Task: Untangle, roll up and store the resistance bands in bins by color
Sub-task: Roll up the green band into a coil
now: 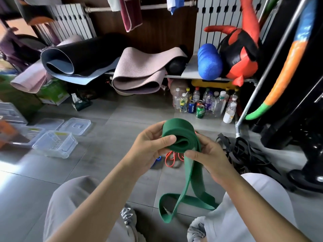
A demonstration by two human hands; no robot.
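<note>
A blue can [192,106] by the far wall says "PEPSI" in white letters. A green can [200,111] stands just beside it, but its writing is too small to read. Clear bottles [219,103] stand all around the two cans, and their labels are too blurry to read.

The person sits with a green band [178,137] held up in front of them. The top part of the band is rolled into a fat roll. The rest hangs down between the knees, and its loose end loops near the floor [108,154].

The left hand [150,147] grips the roll. Its thumb presses on the side of the roll and its fingers [154,131] curl round the back. The right hand [211,161] holds the band just where it leaves the roll. Its thumb lies flat on the band and its fingers [204,141] curl behind it.

On the floor under the hands lies an orange band [172,160]. A pile of black bands [244,154] lies to the right. To the left sits a clear bin [56,144], with two clear lids [76,125] near it.
</note>
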